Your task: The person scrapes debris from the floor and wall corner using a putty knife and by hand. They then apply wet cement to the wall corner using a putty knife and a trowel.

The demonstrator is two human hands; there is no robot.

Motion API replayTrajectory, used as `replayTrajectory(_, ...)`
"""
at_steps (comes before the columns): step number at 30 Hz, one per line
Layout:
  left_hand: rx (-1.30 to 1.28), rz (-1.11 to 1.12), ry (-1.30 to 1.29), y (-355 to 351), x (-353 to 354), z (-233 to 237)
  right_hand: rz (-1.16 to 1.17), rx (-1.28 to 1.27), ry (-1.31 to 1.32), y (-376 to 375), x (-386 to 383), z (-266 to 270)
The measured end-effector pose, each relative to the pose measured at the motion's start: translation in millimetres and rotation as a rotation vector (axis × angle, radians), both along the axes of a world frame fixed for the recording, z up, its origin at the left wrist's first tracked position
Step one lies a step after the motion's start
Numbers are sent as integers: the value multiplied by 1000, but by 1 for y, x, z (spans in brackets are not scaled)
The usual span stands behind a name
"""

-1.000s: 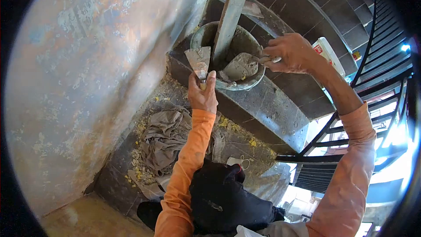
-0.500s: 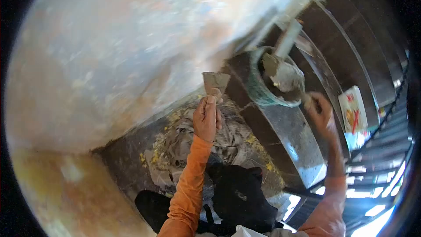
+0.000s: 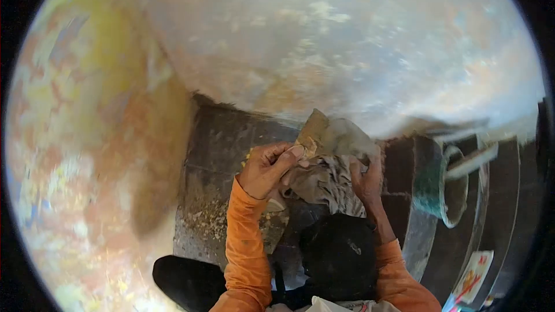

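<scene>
My left hand, in an orange sleeve, is closed around a putty knife, its blade smeared and angled upward. Close beside it, my right hand grips a wide trowel, blurred by motion and greyish on its face. The two blades overlap in this view, near the foot of the wall. Below them a crumpled, dirty cloth lies on the floor, partly hidden by my hands.
A green bucket stands on the dark steps at the right, a long flat tool leaning in it. Patchy walls meet in a corner. Crumbs of debris litter the floor. A white tray lies lower right.
My right hand has moved left from the bucket with the trowel, which is now beside the putty knife. The view has turned left, so the bucket appears farther right and lower.
</scene>
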State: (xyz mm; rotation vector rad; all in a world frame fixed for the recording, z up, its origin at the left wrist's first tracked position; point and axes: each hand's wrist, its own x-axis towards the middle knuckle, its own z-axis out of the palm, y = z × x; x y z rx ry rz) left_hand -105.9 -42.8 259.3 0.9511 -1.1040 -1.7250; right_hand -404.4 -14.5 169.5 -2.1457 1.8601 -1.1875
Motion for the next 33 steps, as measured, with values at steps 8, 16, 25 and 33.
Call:
replayTrajectory(8, 2, 305, -27, 46, 70, -36, 522, -213, 122, -74, 75, -110)
replayTrajectory(16, 3, 607, -81, 73, 99, -61, 567, -7, 7, -92, 140, -133)
replayTrajectory(25, 185, 925, 40, 59, 98, -147, 404, 450, -144, -44, 108, -129)
replayTrajectory(33, 367, 1253, 202, 39, 53, -259, 502, 440, 31, -34, 139, -104)
